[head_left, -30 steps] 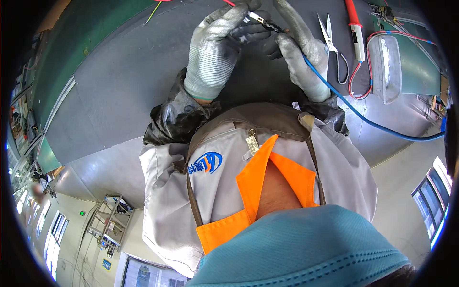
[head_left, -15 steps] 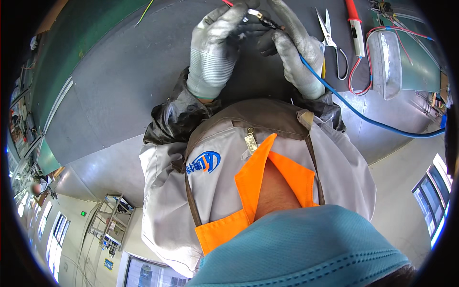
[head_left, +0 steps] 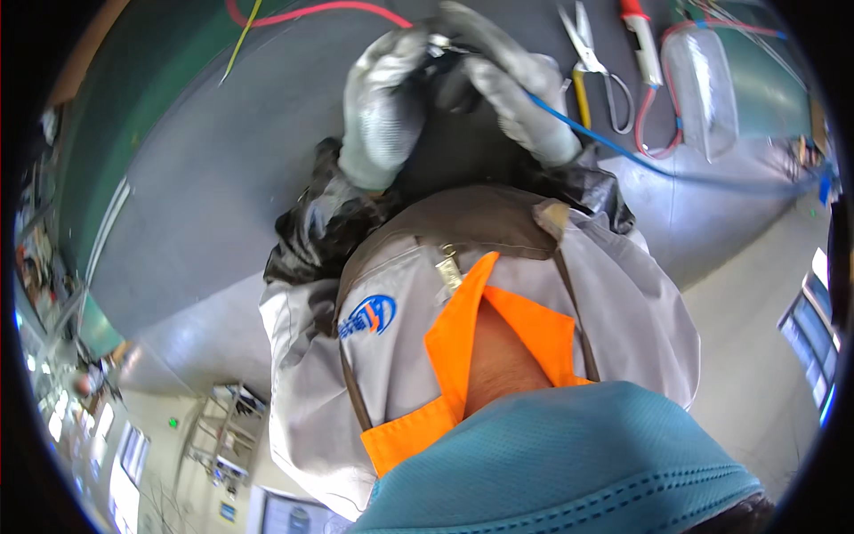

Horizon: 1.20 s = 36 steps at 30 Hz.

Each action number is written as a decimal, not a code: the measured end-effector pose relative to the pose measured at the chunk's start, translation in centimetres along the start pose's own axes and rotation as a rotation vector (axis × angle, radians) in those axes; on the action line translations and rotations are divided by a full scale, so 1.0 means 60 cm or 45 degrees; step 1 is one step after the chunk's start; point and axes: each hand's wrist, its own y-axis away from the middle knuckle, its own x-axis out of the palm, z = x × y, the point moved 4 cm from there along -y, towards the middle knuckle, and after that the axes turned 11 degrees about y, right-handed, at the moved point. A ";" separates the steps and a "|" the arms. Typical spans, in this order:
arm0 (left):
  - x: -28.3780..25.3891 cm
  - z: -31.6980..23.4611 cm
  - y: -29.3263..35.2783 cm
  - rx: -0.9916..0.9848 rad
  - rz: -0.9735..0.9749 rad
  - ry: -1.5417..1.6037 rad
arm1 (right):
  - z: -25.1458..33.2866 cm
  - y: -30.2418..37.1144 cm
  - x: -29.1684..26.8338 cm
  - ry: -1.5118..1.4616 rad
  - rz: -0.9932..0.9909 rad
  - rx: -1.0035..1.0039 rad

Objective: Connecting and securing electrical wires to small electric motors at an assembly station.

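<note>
My left hand (head_left: 387,102) is pinching the red cable (head_left: 307,10) and my right hand (head_left: 518,100) is gripping the blue cable (head_left: 614,147), presumably steadying the shiny connector (head_left: 438,44) between them at twelve o'clock; scissors (head_left: 588,64) are lying at one o'clock, seemingly for easy reach.

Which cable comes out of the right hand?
The blue cable, running from the right hand toward the picture's right edge; the thick red cable meets the left hand instead.
</note>
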 end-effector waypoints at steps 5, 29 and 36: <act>-0.039 -0.003 -0.010 0.095 0.032 -0.896 | -0.023 -0.022 -0.050 0.611 0.167 -0.213; -0.023 0.015 0.006 -0.188 -0.092 0.418 | -0.085 -0.306 -0.034 1.000 0.439 -0.101; -0.055 0.022 0.024 -0.144 -0.012 0.376 | -0.040 -0.233 -0.079 1.318 0.261 -0.159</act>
